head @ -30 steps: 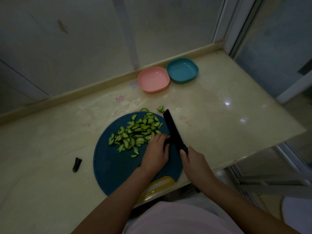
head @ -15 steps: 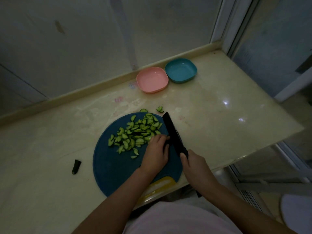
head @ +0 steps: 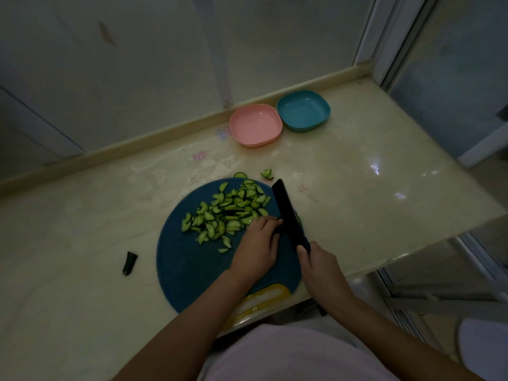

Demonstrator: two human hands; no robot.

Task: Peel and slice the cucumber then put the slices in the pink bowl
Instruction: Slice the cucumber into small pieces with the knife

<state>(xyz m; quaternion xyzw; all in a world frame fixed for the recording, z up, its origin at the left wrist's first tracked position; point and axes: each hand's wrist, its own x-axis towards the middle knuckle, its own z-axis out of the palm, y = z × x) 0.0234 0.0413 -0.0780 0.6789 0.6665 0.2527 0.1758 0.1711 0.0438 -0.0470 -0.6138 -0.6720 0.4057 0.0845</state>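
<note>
The right hand [head: 320, 266] grips the handle of the black knife [head: 288, 213], fingers wrapped round it, at the near right edge of the board [head: 187, 270]. The left hand [head: 258, 243] lies just beside it on the board. Its fingers are curled down over the last of the cucumber [head: 277, 230], a dark piece of which only a little shows between the fingertips and the blade. The fingertips touch the blade's left side. Both hands are placed as they were a second ago. The knife has kept its slant, tip pointing away and a little left, and no clear rise or drop of the blade shows between frames. The whole view has slid slightly, nothing more.

The board is round and blue with a yellow part at its near edge, and lies on the cream counter [head: 371, 215]. Left of it, apart, a dark cucumber end [head: 129, 263] lies unmoved. The slices [head: 225, 213] sit heaped on the far half of the board, left of the blade, the heap shaped as before. Two loose pieces [head: 267, 174] lie by the board's far rim. Well beyond, by the back ledge, the pink bowl [head: 255, 125] stands just beside the blue bowl [head: 302, 110] on its right. Neither has shifted.
</note>
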